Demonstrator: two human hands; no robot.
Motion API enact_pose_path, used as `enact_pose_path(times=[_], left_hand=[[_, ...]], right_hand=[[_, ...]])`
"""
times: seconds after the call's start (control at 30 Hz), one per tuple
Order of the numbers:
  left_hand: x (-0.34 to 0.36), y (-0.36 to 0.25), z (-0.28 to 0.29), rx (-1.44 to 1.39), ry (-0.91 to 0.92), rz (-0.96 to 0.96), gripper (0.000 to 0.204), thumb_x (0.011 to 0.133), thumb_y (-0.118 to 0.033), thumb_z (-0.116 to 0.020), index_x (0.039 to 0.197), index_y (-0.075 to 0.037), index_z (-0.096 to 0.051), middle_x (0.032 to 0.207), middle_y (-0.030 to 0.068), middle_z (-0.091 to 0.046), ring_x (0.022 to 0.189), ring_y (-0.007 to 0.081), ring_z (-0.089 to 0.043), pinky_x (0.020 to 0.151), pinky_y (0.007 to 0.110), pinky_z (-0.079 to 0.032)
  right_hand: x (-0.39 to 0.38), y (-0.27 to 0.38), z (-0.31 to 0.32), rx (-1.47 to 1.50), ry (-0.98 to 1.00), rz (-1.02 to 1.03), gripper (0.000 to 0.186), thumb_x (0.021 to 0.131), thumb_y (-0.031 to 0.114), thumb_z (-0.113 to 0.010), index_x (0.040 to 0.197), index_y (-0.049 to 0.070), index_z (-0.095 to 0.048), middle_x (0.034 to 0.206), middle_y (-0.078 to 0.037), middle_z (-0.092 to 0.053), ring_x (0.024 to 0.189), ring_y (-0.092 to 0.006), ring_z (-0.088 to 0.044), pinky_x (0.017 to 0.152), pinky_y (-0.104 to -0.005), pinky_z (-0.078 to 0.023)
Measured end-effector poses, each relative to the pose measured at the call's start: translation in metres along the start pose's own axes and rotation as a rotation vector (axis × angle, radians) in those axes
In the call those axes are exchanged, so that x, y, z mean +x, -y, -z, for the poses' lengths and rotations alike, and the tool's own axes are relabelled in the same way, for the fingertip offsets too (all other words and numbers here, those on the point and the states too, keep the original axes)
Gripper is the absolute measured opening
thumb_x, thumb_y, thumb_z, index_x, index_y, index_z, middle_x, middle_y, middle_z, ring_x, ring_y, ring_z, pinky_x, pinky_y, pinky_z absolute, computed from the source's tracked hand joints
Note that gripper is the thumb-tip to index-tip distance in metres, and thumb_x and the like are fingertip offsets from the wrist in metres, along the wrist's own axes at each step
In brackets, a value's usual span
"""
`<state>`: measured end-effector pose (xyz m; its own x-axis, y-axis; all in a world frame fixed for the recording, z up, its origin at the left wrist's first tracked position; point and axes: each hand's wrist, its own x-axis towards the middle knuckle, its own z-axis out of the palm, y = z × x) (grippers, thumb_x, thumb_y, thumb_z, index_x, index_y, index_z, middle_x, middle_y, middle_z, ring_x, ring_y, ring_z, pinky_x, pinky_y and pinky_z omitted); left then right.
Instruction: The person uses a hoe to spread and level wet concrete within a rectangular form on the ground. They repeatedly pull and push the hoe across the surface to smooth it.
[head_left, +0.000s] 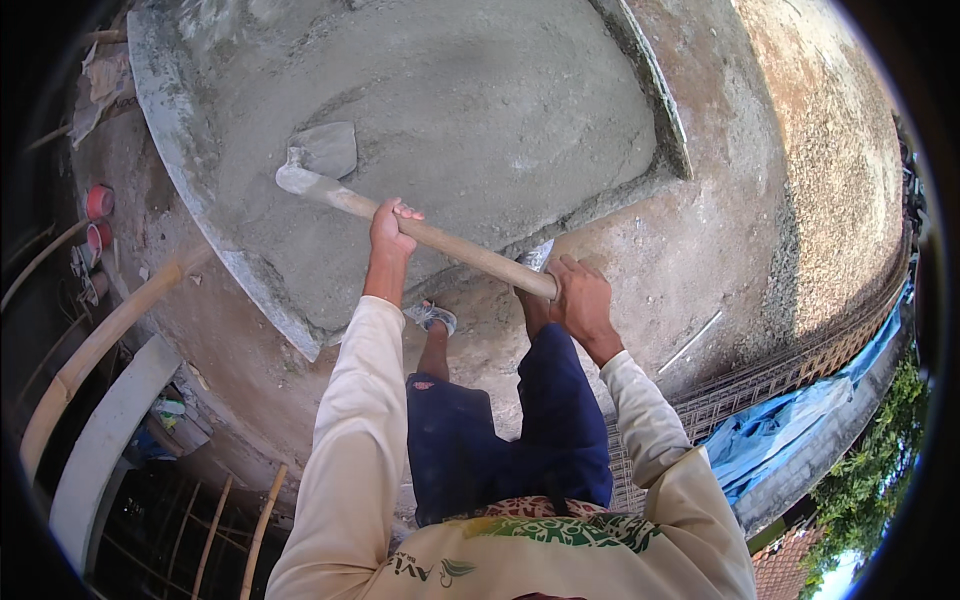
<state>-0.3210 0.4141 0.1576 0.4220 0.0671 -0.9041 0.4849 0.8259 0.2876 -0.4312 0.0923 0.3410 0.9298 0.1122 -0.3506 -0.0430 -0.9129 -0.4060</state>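
Observation:
A hoe [470, 253] with a long pale wooden handle slants across the view, its grey blade [328, 150] lying on wet grey mortar [480, 110]. Partway up the handle, my left hand [390, 228] is closed round the wood. My right hand [582, 298] grips the handle close to its near end. The mortar fills a wide, low-sided mixing box, whose grey left side [190, 205] curves across the view. How deep the blade sits in the mortar is hard to see.
Sandy gravel [835, 170] spreads at the right, beside stacked wire mesh [770, 375] and a blue tarp [790, 420]. Red containers [100, 202] stand at the far left, above a bamboo pole [75, 375]. My sandalled foot [435, 317] is near the box's front edge.

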Motion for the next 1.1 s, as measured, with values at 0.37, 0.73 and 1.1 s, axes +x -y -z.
enact_pose_path(times=[0.37, 0.73, 1.1], left_hand=[[-0.055, 0.218, -0.265, -0.144, 0.155, 0.314, 0.027, 0.093, -0.005, -0.061, 0.072, -0.012, -0.046, 0.066, 0.0023, -0.046, 0.061, 0.0208, -0.047, 0.069, 0.042, -0.049], [0.048, 0.256, -0.344, 0.006, 0.305, 0.341, 0.03, 0.093, -0.005, -0.057, 0.068, -0.013, -0.043, 0.062, 0.003, -0.044, 0.059, 0.0219, -0.046, 0.068, 0.04, -0.049], [-0.012, 0.229, -0.458, -0.375, 0.624, 0.398, 0.023, 0.097, -0.008, -0.053, 0.075, -0.01, -0.049, 0.075, 0.0066, -0.055, 0.076, 0.0235, -0.056, 0.081, 0.044, -0.054]], right_hand=[[-0.025, -0.175, 0.217, -0.279, -0.081, -0.152, 0.013, 0.08, 0.002, -0.067, 0.088, 0.012, -0.066, 0.086, -0.008, -0.062, 0.081, -0.0328, -0.064, 0.072, -0.0452, -0.051], [0.027, -0.211, 0.229, -0.335, -0.182, -0.179, 0.014, 0.084, 0.004, -0.069, 0.096, 0.011, -0.068, 0.091, -0.007, -0.065, 0.085, -0.0295, -0.067, 0.075, -0.0446, -0.053], [0.103, -0.198, 0.412, -0.711, -0.253, 0.163, 0.013, 0.089, 0.003, -0.07, 0.099, 0.011, -0.073, 0.092, -0.005, -0.071, 0.09, -0.0262, -0.073, 0.077, -0.0411, -0.058]])
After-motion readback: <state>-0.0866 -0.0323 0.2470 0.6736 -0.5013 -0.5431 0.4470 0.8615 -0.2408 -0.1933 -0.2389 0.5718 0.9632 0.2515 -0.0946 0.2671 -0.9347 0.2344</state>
